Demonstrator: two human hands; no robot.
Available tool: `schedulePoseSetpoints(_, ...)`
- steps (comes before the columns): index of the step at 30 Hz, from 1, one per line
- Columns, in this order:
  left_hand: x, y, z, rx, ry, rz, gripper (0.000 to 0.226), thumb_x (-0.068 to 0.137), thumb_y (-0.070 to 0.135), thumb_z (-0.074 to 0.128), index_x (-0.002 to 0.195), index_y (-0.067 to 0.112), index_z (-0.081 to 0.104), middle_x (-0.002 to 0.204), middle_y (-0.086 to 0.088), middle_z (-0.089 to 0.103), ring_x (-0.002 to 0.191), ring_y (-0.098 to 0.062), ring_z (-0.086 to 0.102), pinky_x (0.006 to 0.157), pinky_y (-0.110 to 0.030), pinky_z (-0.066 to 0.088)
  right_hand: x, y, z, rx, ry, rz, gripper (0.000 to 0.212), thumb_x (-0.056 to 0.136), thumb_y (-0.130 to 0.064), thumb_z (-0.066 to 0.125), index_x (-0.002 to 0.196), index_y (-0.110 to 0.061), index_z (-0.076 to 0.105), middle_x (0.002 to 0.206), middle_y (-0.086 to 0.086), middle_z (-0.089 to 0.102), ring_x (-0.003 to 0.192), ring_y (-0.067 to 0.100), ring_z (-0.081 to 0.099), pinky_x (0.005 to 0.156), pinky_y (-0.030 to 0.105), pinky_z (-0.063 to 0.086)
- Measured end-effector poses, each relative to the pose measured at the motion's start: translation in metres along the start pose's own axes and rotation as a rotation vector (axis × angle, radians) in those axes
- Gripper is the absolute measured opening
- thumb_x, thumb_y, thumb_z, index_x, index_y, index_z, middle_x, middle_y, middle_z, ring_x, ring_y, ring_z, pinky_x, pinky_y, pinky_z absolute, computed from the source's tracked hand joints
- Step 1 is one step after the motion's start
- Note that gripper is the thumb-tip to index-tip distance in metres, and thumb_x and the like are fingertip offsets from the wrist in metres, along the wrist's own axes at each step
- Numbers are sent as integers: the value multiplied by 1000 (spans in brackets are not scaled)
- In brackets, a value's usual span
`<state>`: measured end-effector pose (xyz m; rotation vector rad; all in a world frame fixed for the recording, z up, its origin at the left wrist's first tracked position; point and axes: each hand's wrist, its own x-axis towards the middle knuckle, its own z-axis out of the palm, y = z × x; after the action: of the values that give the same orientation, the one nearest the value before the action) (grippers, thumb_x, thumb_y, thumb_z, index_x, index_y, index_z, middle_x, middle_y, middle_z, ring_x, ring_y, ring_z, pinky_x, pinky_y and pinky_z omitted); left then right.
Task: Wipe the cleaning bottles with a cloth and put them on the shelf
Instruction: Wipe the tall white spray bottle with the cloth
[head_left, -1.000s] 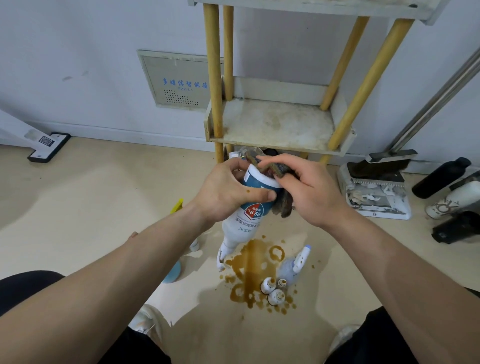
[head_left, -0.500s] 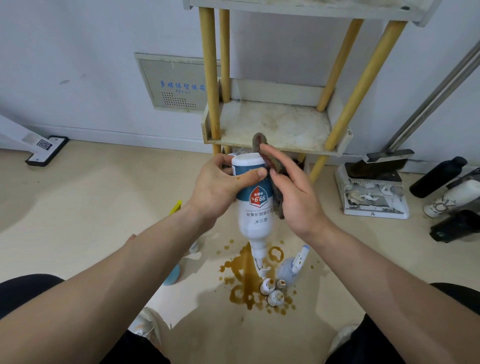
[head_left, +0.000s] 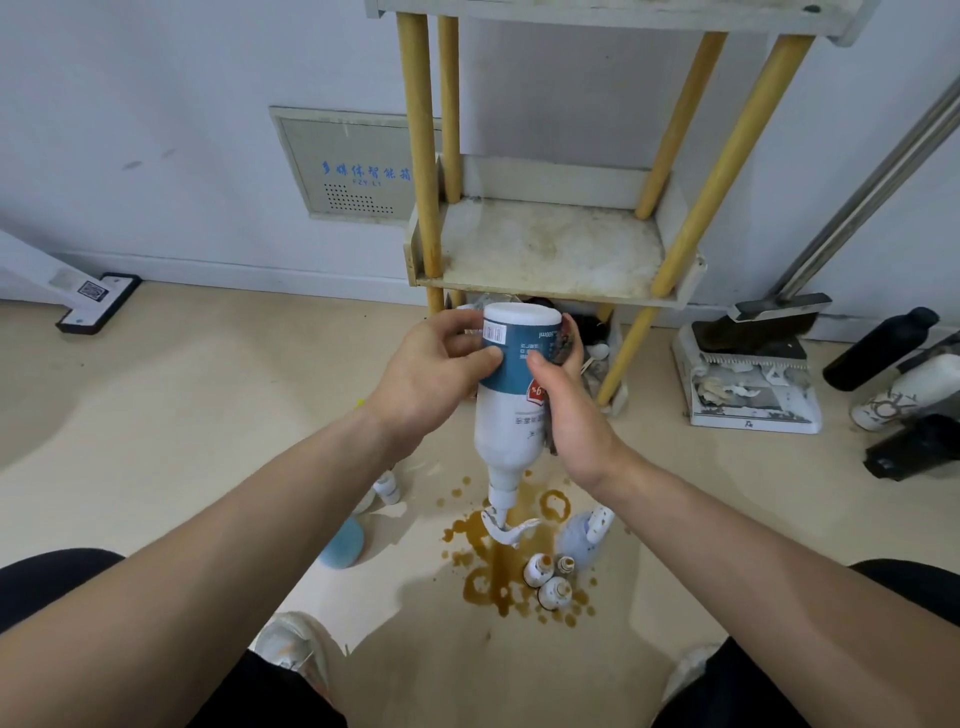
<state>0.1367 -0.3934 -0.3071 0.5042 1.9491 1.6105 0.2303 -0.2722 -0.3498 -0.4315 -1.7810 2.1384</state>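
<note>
I hold a white spray bottle (head_left: 511, 421) with a blue label upside down over the floor, its nozzle pointing down. My left hand (head_left: 431, 374) grips its upper left side near the base. My right hand (head_left: 566, 410) wraps the right side and presses a dark cloth (head_left: 569, 345) against it; only scraps of the cloth show past my fingers. Behind the bottle stands the shelf (head_left: 550, 249) on yellow wooden legs, its stained lower board bare. Another white spray bottle (head_left: 584, 535) and three small bottles (head_left: 548, 579) stand on the floor below.
A brown spill (head_left: 498, 571) spreads on the floor under the held bottle. A blue sponge (head_left: 343, 543) and a small bottle (head_left: 387, 488) lie left of it. A dustpan with broom (head_left: 753, 374) and dark and white bottles (head_left: 883, 348) sit at the right wall.
The bottle has swung to hang straight down and been turned, so its barcode faces me. My right hand slid the cloth from the bottle's base round to its right side.
</note>
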Motion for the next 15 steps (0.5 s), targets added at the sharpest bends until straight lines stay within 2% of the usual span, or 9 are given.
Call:
schedulePoseSetpoints(1,1,0,-4,-7,-26,-5,30,96,8,66,124,14,60,94,3,78,84,-5,73,71,-20,58,1,-2,-2,-3,3,-7,60,104,-21,49,155,-31,19,126,-10,58,101,-4,67,82,19,53)
schedulePoseSetpoints(3,1,0,-8,-25,-73,-13,34,94,6,68,126,10,59,97,-1,78,85,-8,74,71,-20,57,1,-4,-3,-29,-14,13,73,91,-31,55,155,-29,21,126,-8,61,104,2,68,84,23,53)
schedulePoseSetpoints(6,-1,-3,-6,13,-111,38,31,96,8,66,127,10,62,102,-2,78,94,-11,75,76,-19,56,-4,-7,1,-81,-34,26,90,80,-46,63,155,-34,17,136,-6,57,120,8,62,101,36,51)
schedulePoseSetpoints(9,-6,-3,-1,64,-22,110,36,93,16,71,129,12,63,100,2,78,94,-8,74,79,-17,56,-9,-10,4,-165,-20,-24,100,78,-58,66,157,-32,10,150,-5,46,134,6,51,115,40,41)
schedulePoseSetpoints(12,-10,-4,5,148,115,154,46,85,25,81,126,15,63,100,8,75,91,-2,72,77,-19,58,-14,-14,9,-360,1,-77,105,81,-75,58,159,-39,-3,165,-7,20,149,7,28,122,46,29)
schedulePoseSetpoints(15,-15,-9,15,141,250,149,59,71,37,91,117,20,59,104,12,70,93,0,68,76,-20,57,-18,-16,9,-525,1,-158,99,85,-67,44,160,-32,-10,166,-11,6,152,0,11,125,37,18)
